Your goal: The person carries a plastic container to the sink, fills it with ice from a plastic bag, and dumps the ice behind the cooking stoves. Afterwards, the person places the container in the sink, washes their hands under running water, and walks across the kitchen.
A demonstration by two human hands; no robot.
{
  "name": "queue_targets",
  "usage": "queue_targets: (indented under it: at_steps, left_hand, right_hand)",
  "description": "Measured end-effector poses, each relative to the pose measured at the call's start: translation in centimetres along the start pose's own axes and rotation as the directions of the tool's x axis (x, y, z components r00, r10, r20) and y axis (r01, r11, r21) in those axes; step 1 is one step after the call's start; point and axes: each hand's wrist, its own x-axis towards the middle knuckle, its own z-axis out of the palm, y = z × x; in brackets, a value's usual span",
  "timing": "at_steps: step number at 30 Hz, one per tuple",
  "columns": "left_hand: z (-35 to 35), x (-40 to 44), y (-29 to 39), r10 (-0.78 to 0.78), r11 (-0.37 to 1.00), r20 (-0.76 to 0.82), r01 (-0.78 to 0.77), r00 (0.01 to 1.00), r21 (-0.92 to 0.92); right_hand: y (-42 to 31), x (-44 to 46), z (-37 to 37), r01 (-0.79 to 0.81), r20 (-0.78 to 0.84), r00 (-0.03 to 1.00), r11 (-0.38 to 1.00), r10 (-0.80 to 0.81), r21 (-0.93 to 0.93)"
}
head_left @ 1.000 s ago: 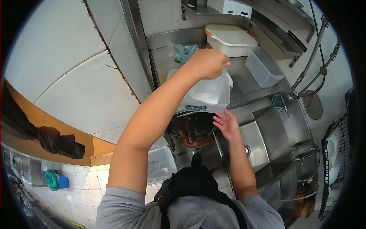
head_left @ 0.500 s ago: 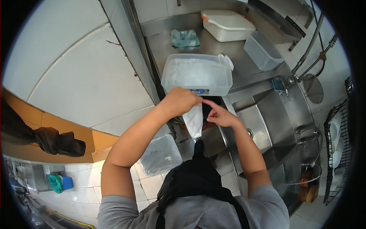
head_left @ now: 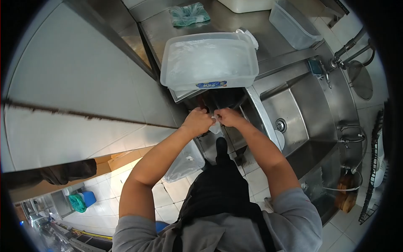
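Note:
My left hand and my right hand are close together in front of my apron, below the counter's front edge. Between them is a thin white sheet, partly see-through like plastic, mostly hidden by my fingers. Both hands have their fingers closed on it, the left on one side and the right on the other. Just beyond them, a large translucent plastic tub with a blue label sits at the counter's edge. Under it is a dark opening.
A sink with a drain lies to the right. On the steel counter are a green cloth-like bundle and a clear container. A lined bin stands on the floor at left. A white wall panel borders the left.
My view has shifted, so the tub appears nearer. The white sheet hung long from my left hand; now it is bunched between both hands. My right hand has closed on it.

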Motion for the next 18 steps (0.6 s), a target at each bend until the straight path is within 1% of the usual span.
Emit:
queue_targets:
  at_steps: [1,2,3,4,5,6,7,8,9,10,11,12,13,14,16,17,18]
  left_hand:
    - [0.6,0.6,-0.3,-0.080,0.997,0.041,0.080,0.996,0.002]
    - [1.2,1.1,-0.7,-0.160,0.987,0.082,0.160,0.984,0.009]
    - [2.5,1.7,-1.3,-0.157,0.988,0.090,0.157,0.983,0.007]
    - [3.8,2.1,-1.8,-0.254,0.963,0.093,0.261,0.963,-0.073]
    - [5.2,2.7,-2.4,-0.348,0.921,0.103,0.360,0.932,-0.150]
    - [6.3,3.3,-3.1,-0.345,0.921,0.108,0.359,0.932,-0.150]
    - [7.4,3.9,-3.7,-0.439,0.866,0.167,0.465,0.883,-0.182]
    - [8.4,4.5,-4.3,-0.525,0.797,0.227,0.568,0.820,-0.207]
    - [9.5,5.0,-4.6,-0.526,0.795,0.231,0.570,0.818,-0.210]
    - [10.5,5.3,-4.8,-0.630,0.719,0.137,0.641,0.764,-0.269]
    - [11.2,5.4,-4.8,-0.728,0.633,0.050,0.698,0.684,-0.335]
    - [11.1,5.3,-4.5,-0.734,0.624,0.057,0.706,0.676,-0.336]
    - [11.0,4.9,-4.1,-0.764,0.561,0.110,0.738,0.636,-0.376]
    - [10.8,4.3,-3.5,-0.789,0.492,0.162,0.767,0.593,-0.411]
    - [11.4,2.4,-1.8,-0.790,0.485,0.197,0.788,0.581,-0.381]
    - [13.1,0.9,-0.9,-0.770,0.486,0.244,0.790,0.589,-0.375]
    - [14.8,-0.9,0.0,-0.749,0.486,0.289,0.791,0.596,-0.371]
  right_hand:
    - [0.5,0.4,-0.1,-0.003,0.000,1.000,1.000,0.003,0.010]
    - [1.1,0.7,0.0,-0.060,-0.052,0.997,0.998,0.061,0.015]
    - [1.8,1.2,0.1,-0.116,-0.102,0.988,0.993,0.118,0.021]
    - [2.4,1.4,0.3,-0.118,-0.098,0.988,0.993,0.121,0.027]
    - [3.3,1.7,0.6,-0.143,-0.180,0.973,0.989,0.145,0.025]
    - [3.8,2.1,0.7,-0.168,-0.262,0.950,0.985,0.168,0.024]
    - [4.4,2.7,0.7,-0.171,-0.259,0.950,0.985,0.172,0.028]
    - [4.7,3.2,0.5,-0.239,-0.273,0.930,0.970,0.244,0.052]
    - [5.2,3.8,0.4,-0.305,-0.286,0.906,0.949,0.314,0.075]
    - [5.8,4.5,0.2,-0.304,-0.280,0.908,0.950,0.312,0.073]
    - [6.7,5.4,0.3,-0.337,-0.331,0.879,0.938,0.343,0.078]
    - [7.6,6.5,0.6,-0.367,-0.379,0.848,0.926,0.371,0.085]
    - [8.5,7.8,0.8,-0.425,-0.353,0.818,0.891,0.454,0.162]
    - [9.3,8.6,1.4,-0.418,-0.346,0.826,0.895,0.446,0.157]
    - [10.8,10.4,2.4,-0.400,-0.528,0.722,0.892,0.448,0.209]
    - [11.6,10.9,2.6,-0.392,-0.525,0.730,0.897,0.439,0.205]
    - [12.7,11.1,2.6,-0.452,-0.506,0.709,0.867,0.491,0.209]
